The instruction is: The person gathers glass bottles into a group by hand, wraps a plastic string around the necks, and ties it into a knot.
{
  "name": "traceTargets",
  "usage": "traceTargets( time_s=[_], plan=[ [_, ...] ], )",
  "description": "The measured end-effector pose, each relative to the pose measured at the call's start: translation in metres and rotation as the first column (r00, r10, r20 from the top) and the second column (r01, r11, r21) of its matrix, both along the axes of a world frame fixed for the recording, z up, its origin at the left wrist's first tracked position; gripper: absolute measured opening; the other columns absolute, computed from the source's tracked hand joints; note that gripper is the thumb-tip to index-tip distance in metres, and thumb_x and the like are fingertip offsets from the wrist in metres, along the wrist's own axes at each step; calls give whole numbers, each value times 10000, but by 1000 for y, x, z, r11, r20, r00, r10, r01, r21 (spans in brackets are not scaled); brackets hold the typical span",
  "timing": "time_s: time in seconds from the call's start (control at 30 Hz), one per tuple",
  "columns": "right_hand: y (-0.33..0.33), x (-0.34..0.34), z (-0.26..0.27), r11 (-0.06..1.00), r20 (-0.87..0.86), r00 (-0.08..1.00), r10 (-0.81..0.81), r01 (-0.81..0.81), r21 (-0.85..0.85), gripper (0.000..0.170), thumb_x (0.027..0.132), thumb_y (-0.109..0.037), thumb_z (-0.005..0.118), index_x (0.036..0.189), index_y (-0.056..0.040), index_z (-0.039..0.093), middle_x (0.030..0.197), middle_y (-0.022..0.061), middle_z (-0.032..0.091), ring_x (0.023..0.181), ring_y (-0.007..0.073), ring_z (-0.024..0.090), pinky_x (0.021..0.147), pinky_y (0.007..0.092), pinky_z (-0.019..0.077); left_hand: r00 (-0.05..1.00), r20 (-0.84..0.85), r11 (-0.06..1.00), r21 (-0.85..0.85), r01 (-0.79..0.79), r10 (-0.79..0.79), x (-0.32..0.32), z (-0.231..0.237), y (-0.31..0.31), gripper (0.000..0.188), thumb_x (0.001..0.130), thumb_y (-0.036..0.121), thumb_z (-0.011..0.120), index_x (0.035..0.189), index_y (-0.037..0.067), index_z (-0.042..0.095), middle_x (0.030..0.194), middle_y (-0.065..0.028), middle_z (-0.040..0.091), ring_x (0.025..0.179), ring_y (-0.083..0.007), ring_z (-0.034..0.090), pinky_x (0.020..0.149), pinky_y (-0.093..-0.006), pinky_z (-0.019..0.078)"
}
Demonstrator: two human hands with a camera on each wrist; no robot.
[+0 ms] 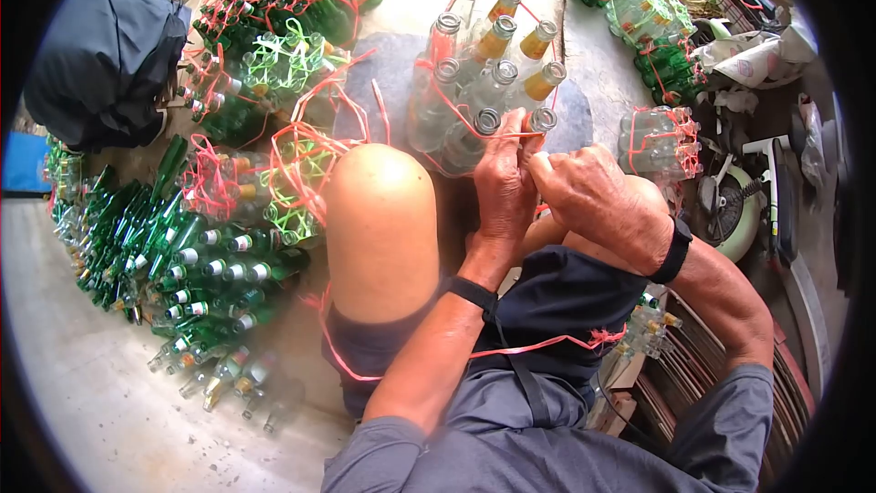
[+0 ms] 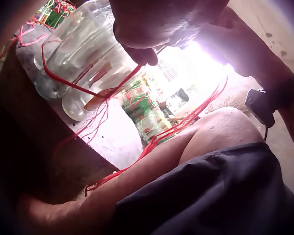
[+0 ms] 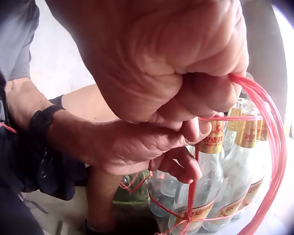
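Observation:
A cluster of clear glass bottles (image 1: pixel 500 78), several with gold neck labels, stands upright before the knees. Red plastic string (image 3: pixel 191 198) loops round the bottles low down and rises vertically to the fingers; another strand runs round their necks. My left hand (image 1: pixel 506 187) is at the nearest bottle necks, pinching the string between thumb and fingers in the right wrist view. Close beside it, my right hand (image 1: pixel 598 201) is curled into a fist round a bunch of red string (image 3: pixel 272 127), which hangs in a wide loop from it.
Bundles of green bottles (image 1: pixel 228 110) tied with string stand to the left, above a heap of loose green bottles (image 1: pixel 146 237). Tied clear bottles (image 1: pixel 659 141) stand at right near a wheel (image 1: pixel 730 215). A dark covered object (image 1: pixel 100 55) is at far left.

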State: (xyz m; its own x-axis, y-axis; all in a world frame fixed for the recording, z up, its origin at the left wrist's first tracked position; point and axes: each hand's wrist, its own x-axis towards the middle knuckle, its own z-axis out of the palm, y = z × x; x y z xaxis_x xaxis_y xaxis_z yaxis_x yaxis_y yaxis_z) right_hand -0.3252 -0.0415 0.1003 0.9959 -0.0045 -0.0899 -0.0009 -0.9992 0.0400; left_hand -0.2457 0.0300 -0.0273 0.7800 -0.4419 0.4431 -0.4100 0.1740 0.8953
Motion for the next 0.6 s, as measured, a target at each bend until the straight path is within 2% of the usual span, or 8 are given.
traceTargets(
  time_s=[0.1,0.17,0.33,0.4,0.47,0.5,0.53,0.6],
  plan=[
    [-10,10,0,987,-105,990,91,-104,-122,97,835,-101,663,858,-56,580,705,96,666,642,286,719,573,407,559,994,-102,999,-18,43,-45,-1,-1,1,409,861,-36,734,1262,-66,658,1282,-234,691,1156,-347,697,969,-392,555],
    [-12,19,8,984,-77,988,132,-140,-114,92,830,-101,668,842,-58,587,706,96,666,645,286,720,575,410,560,996,84,1000,2,18,-18,3,-1,2,444,822,-45,752,1253,-76,649,1281,-240,688,1172,-367,688,986,-392,548],
    [-18,42,23,943,-51,964,263,-267,-196,101,797,-73,687,810,-47,590,675,91,648,638,279,712,551,408,543,995,93,999,6,35,-35,4,4,7,442,827,-63,731,1260,-49,645,1286,-252,677,1190,-404,668,1004,-407,544],
    [-21,51,25,942,-31,959,282,-283,-178,114,784,-62,694,796,-39,583,660,83,640,634,274,705,549,396,540,992,115,999,4,43,-44,3,3,6,434,851,-74,710,1277,-40,636,1274,-263,674,1184,-424,662,1001,-425,552],
    [-31,58,18,937,-27,948,316,-317,-147,114,776,-54,695,779,-46,581,654,77,634,634,269,702,551,403,537,995,-28,995,-4,97,-97,0,-1,6,361,894,-39,705,1249,-12,643,1193,-250,689,1098,-438,671,910,-442,560],
    [-34,60,16,928,205,905,372,-367,-65,98,769,-48,693,771,-49,595,633,92,627,632,288,698,559,421,538,995,-32,995,-3,99,-99,0,1,7,361,894,-39,705,1249,-12,643,1193,-250,689,1098,-438,671,910,-442,560],
    [-39,62,15,928,204,906,371,-367,-62,98,769,-48,693,771,-49,595,633,92,627,632,288,698,559,421,538,996,-25,996,23,84,-84,0,3,8,305,928,-2,700,1227,-4,646,1158,-248,690,1059,-438,673,867,-451,552],
    [-47,66,20,950,35,950,311,-311,-7,84,769,-58,695,767,-47,612,620,122,625,633,322,691,567,434,537,997,-18,996,51,70,-70,2,8,7,251,961,35,695,1206,3,649,1122,-245,691,1020,-438,675,825,-460,544]
  ],
)
